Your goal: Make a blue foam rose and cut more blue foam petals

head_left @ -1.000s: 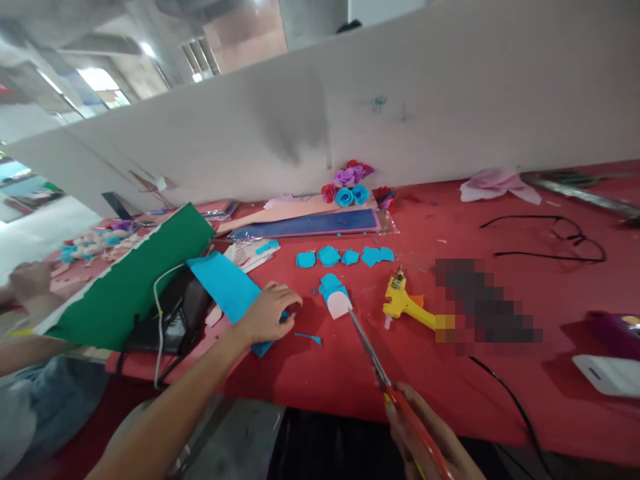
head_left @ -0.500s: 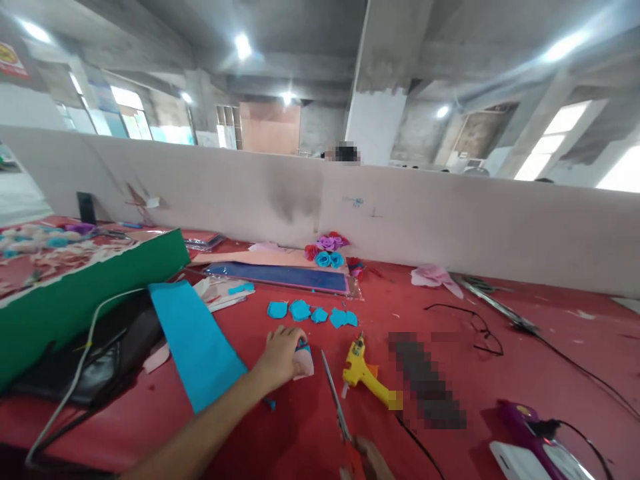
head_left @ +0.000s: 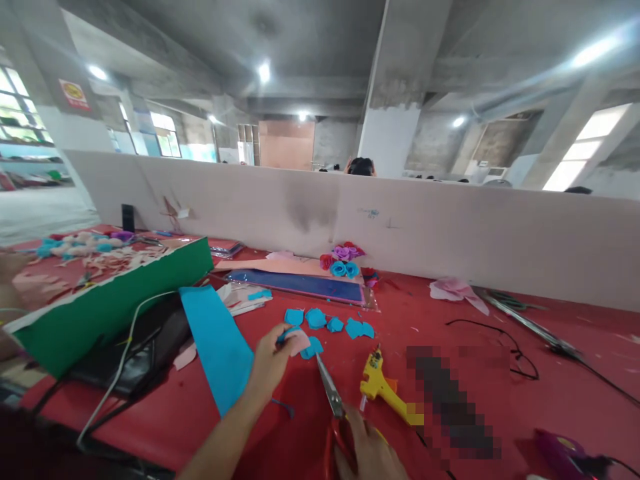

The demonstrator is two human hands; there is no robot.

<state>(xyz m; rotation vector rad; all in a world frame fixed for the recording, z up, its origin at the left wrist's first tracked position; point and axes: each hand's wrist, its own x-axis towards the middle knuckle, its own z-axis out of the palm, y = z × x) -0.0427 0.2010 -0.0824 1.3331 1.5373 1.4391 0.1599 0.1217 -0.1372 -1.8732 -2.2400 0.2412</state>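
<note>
My left hand (head_left: pixel 270 363) pinches a small pink petal-shaped piece (head_left: pixel 299 342) with a bit of blue material beside it. Red-handled scissors (head_left: pixel 331 390) are in my right hand (head_left: pixel 373 447), blades close together and pointing away from me. Just past their tip lies a blue cut piece (head_left: pixel 313 348), close to the pink one. Several more cut blue pieces (head_left: pixel 315 318) form a row beyond my hands. A long blue strip (head_left: pixel 213 340) lies to the left of my left hand. Right of the scissors rests a yellow glue gun (head_left: pixel 383 387).
A green panel (head_left: pixel 125 307) stands at the left, with a black bag (head_left: pixel 150 350) before it. Finished paper-like flowers (head_left: pixel 345 260) and a blue flat pack (head_left: pixel 300 285) lie by the white partition (head_left: pixel 240 200). A cable crosses the right side. Another person's hand (head_left: pixel 13 263) shows far left.
The view has swung left. My left hand has tilted up with the pink piece, and a blue piece now shows near the scissors' tip. More of the right hand and scissors handles is visible.
</note>
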